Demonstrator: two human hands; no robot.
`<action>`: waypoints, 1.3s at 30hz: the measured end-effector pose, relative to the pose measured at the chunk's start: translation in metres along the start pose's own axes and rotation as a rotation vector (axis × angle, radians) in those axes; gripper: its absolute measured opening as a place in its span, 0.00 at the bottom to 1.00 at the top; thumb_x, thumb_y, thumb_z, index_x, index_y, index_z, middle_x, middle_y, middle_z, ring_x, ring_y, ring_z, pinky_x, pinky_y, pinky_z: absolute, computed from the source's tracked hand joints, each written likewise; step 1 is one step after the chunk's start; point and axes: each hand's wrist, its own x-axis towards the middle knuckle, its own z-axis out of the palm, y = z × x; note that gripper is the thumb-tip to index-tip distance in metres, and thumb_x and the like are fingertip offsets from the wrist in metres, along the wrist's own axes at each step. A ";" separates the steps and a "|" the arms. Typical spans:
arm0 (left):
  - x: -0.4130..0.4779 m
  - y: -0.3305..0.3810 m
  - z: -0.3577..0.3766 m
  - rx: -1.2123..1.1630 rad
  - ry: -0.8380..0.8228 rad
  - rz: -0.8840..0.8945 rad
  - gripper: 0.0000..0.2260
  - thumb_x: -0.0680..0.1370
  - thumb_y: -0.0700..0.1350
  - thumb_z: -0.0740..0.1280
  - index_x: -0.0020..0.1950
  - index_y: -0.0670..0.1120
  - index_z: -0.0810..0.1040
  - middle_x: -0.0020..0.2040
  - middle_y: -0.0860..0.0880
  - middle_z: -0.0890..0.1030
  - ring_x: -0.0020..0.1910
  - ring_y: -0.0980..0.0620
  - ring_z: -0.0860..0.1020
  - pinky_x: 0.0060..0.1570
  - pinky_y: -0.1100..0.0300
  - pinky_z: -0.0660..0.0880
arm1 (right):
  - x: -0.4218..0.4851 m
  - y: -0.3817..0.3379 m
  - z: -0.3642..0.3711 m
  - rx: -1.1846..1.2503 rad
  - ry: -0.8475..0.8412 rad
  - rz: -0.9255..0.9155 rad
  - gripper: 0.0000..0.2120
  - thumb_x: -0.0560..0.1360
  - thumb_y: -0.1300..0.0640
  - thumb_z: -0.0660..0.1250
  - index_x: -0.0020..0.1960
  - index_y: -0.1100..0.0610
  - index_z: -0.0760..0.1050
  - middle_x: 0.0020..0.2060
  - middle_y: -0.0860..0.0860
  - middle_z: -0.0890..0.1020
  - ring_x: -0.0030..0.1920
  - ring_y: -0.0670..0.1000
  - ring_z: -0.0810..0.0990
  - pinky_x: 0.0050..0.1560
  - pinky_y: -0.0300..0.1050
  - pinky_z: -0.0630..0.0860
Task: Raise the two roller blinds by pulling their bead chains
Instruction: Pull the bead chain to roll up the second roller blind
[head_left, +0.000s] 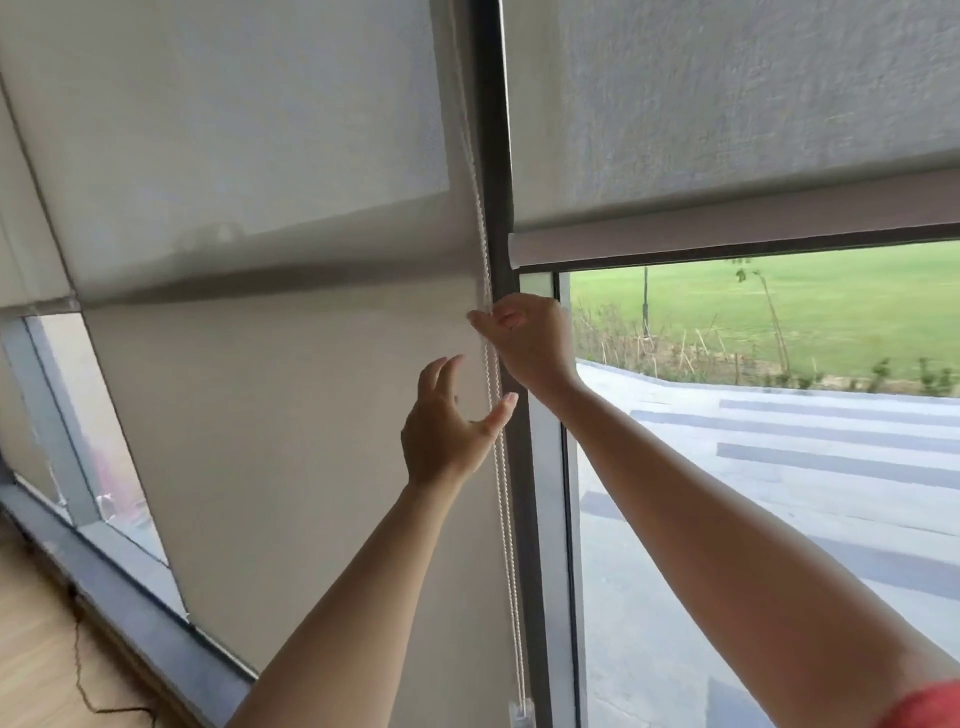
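Two blinds hung over this window, and only one was up: the right roller blind (727, 130) sat well above the right hand (524, 332), its bottom bar (727, 228) clear of the glass, so grass and paving showed beyond. The left roller blind (260, 260) hung well down, its cloth running behind and below both hands, so by my reckoning that was the one in hand.

The right hand was closed in a pinch on the bead chain (500, 467), thumb and forefinger nipped together at the top of the reach, I'd guess because a high grip gives a long pull downward. The chain ran up past it beside the dark window frame (493, 156) and dropped below it as a double strand to a small white chain holder (521, 714) near the sill.

Just under it, the left hand (447, 431) stood wide open, fingers spread and curled, thumb tip touching or almost touching the chain but gripping nothing. It looked placed to catch the strand below the right hand, hand over hand.

Half the job, I judged, remained.
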 end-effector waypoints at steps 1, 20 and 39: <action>0.003 0.001 0.002 -0.030 0.002 0.020 0.33 0.68 0.68 0.67 0.67 0.53 0.68 0.69 0.51 0.73 0.50 0.52 0.82 0.45 0.57 0.77 | -0.001 -0.002 -0.004 -0.003 0.022 0.005 0.12 0.68 0.47 0.75 0.37 0.57 0.84 0.31 0.50 0.86 0.29 0.44 0.81 0.35 0.43 0.82; -0.012 0.043 -0.056 -0.540 0.128 0.259 0.10 0.81 0.45 0.61 0.45 0.44 0.79 0.36 0.48 0.85 0.33 0.53 0.81 0.32 0.70 0.69 | 0.048 -0.192 -0.011 0.425 0.153 0.073 0.12 0.82 0.59 0.55 0.53 0.65 0.75 0.30 0.54 0.76 0.24 0.47 0.73 0.24 0.35 0.66; 0.073 0.051 -0.142 -1.084 -0.173 -0.165 0.16 0.83 0.44 0.53 0.45 0.41 0.78 0.36 0.46 0.81 0.34 0.49 0.79 0.32 0.63 0.73 | -0.046 -0.198 -0.018 0.324 0.302 -0.080 0.16 0.81 0.65 0.57 0.37 0.57 0.74 0.23 0.51 0.63 0.21 0.44 0.59 0.24 0.40 0.55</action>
